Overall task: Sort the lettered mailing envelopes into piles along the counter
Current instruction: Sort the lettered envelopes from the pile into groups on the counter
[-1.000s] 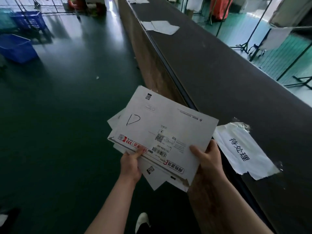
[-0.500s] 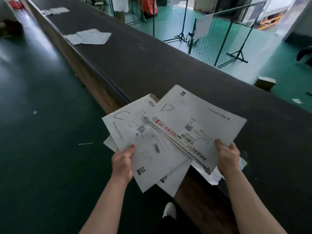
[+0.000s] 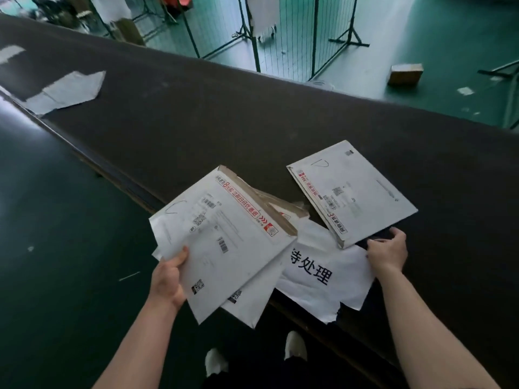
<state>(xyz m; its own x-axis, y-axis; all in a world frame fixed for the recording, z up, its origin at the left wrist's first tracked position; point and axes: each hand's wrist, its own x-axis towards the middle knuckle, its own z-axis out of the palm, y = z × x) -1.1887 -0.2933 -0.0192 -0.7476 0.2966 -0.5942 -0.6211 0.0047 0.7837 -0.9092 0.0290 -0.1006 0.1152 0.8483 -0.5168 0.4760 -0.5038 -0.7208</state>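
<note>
My left hand grips a fanned stack of white mailing envelopes by its left edge, just off the front edge of the dark counter. The top one bears a pen-drawn C. A single envelope marked D lies flat on the counter to the right of the stack. My right hand is at that envelope's near edge, fingers relaxed and fingertips by its corner, gripping nothing.
A torn white paper label with black characters is stuck on the counter's front edge between my hands. A pile of envelopes lies far left on the counter, another beyond it. Wire racks stand behind the counter.
My right hand has carried the D envelope off the stack to the right and laid it on the counter. My left hand keeps the remaining stack, C envelope on top.
</note>
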